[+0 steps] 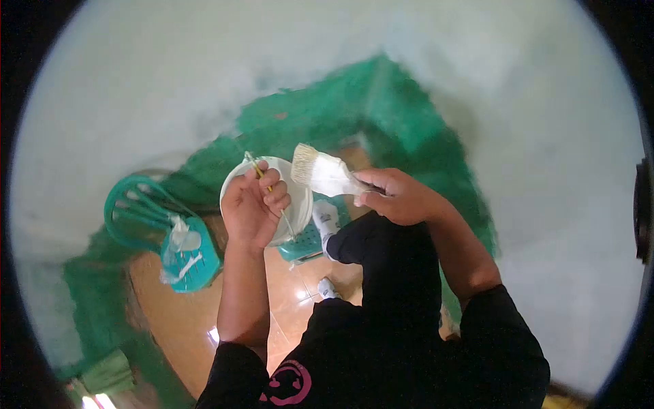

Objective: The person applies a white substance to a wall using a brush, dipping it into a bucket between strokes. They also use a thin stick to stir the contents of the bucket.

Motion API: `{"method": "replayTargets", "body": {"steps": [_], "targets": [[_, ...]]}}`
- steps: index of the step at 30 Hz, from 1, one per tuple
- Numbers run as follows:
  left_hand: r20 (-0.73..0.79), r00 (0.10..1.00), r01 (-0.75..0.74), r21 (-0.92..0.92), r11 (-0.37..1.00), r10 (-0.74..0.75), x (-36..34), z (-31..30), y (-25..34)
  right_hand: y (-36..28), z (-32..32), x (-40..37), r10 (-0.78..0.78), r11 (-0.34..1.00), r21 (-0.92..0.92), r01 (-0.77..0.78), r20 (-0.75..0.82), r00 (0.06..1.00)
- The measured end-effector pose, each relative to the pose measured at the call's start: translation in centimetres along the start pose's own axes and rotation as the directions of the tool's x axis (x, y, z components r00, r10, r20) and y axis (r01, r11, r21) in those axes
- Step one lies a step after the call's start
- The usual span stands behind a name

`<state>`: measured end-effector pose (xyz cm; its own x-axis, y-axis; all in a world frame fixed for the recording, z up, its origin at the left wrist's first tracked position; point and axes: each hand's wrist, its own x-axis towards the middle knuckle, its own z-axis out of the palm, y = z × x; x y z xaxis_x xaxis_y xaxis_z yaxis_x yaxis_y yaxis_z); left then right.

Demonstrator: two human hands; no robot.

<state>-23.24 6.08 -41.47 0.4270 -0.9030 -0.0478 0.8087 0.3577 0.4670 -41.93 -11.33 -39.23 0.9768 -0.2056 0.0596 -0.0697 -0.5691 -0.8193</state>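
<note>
A wide paintbrush with pale bristles and a white-coated ferrule is in my right hand, which is closed round its dark handle. The bristles point left, by the right rim of a white bucket. My left hand is closed on the bucket's wire handle, which has a yellowish grip, and it hides much of the bucket's inside. How much paint the bucket holds cannot be made out.
A green plastic chair on the left bears a plastic bag and a white-smeared item. Below the bucket is a green stool, with my foot on it. Pale walls with a green lower band meet in a corner above the tiled floor.
</note>
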Motion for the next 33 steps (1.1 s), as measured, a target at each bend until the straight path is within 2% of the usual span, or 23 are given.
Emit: {"method": "replayTargets", "body": {"steps": [2,3,5,6,7,8,9,10,11,12,13,14,16,17,19,20,21,24,26,27,29,31,33], "targets": [[0.047,0.998,0.047,0.001,0.999,-0.047,-0.1,2.7,-2.7,-2.3,-2.5,-4.5,0.174,0.968,0.174,-0.180,0.052,0.983],[0.063,0.997,0.054,-0.013,0.998,-0.053,0.1,4.1,-4.0,-2.3,-3.9,-6.3,0.170,0.973,0.156,-0.169,0.008,0.985],[0.106,0.992,0.073,0.000,0.997,-0.072,-0.1,6.9,-5.8,-2.6,-5.0,-9.9,0.111,0.931,0.360,-0.068,-0.100,0.989],[0.101,0.993,0.068,0.003,0.998,-0.068,-0.1,8.2,-7.2,-2.4,-5.6,-12.0,0.179,0.885,0.453,-0.103,-0.128,0.976],[0.087,0.994,0.068,0.006,0.998,-0.068,-0.4,9.2,-8.8,-2.3,-5.8,-14.3,0.196,0.884,0.457,-0.098,-0.172,0.965],[0.108,0.988,0.107,0.023,0.994,-0.109,-0.8,10.1,-10.6,-2.2,-5.8,-16.7,0.326,0.881,0.430,-0.199,-0.244,0.913],[0.047,0.991,0.127,0.037,0.991,-0.129,-0.9,11.0,-12.7,-1.8,-5.9,-18.9,0.438,0.864,0.407,-0.297,-0.312,0.843],[-0.011,0.992,0.130,0.045,0.991,-0.129,-0.8,11.7,-14.5,-0.9,-5.9,-21.0,0.433,0.869,0.402,-0.287,-0.340,0.835],[0.010,0.992,0.126,0.018,0.992,-0.126,-0.2,12.0,-13.5,-1.4,-5.8,-20.7,0.399,0.887,0.394,-0.241,-0.391,0.829],[0.018,0.982,0.183,0.089,0.979,-0.186,0.0,12.6,-15.6,0.1,-6.0,-22.9,0.354,0.904,0.388,-0.179,-0.447,0.822],[0.015,0.969,0.243,0.160,0.957,-0.248,-0.4,13.3,-18.2,0.9,-6.0,-25.6,0.463,0.801,0.557,-0.221,-0.342,0.818],[0.041,0.970,0.232,0.142,0.962,-0.240,-0.6,13.3,-20.1,1.6,-6.5,-27.3,0.547,0.673,0.690,-0.268,-0.220,0.808],[0.096,0.912,0.379,0.169,0.910,-0.398,1.2,13.9,-23.4,4.9,-8.0,-30.4,0.438,0.750,0.603,-0.272,-0.145,0.887],[0.112,0.910,0.376,0.179,0.909,-0.399,2.1,15.3,-24.8,4.7,-10.2,-31.5,0.432,0.759,0.597,-0.260,-0.163,0.887],[0.098,0.854,0.496,0.142,0.856,-0.511,3.3,15.0,-17.3,-3.4,-11.2,-24.4,0.539,0.661,0.539,-0.522,0.141,0.830],[0.071,0.810,0.567,0.155,0.809,-0.582,3.5,16.2,-16.8,-4.4,-11.4,-24.2,0.497,0.708,0.532,-0.465,0.093,0.863],[0.088,0.800,0.583,0.122,0.803,-0.594,4.3,16.9,-14.0,-6.8,-11.4,-21.9,0.531,0.696,0.517,-0.498,0.097,0.842],[0.220,0.746,0.617,0.130,0.776,-0.629,4.4,18.5,-17.5,-5.2,-11.5,-25.9,0.467,0.664,0.635,-0.395,0.062,0.882],[0.289,0.703,0.639,0.144,0.755,-0.650,2.5,18.3,-21.1,-3.3,-8.9,-30.3,0.412,0.564,0.789,-0.245,-0.012,0.911],[0.345,0.655,0.676,0.128,0.726,-0.672,1.8,18.1,-21.5,-2.9,-7.6,-31.2,0.411,0.572,0.787,-0.230,-0.032,0.911],[0.356,0.622,0.690,0.170,0.703,-0.697,2.0,16.1,-22.4,0.1,-3.9,-31.7,0.367,0.518,0.855,-0.030,-0.190,0.911],[0.381,0.574,0.706,0.219,0.674,-0.725,2.7,15.1,-22.6,1.6,-1.8,-31.6,0.347,0.517,0.855,0.036,-0.247,0.905],[0.449,0.430,0.800,0.212,0.561,-0.783,4.0,15.5,-22.3,1.5,-1.9,-31.1,0.329,0.524,0.847,0.092,-0.301,0.895]]}}
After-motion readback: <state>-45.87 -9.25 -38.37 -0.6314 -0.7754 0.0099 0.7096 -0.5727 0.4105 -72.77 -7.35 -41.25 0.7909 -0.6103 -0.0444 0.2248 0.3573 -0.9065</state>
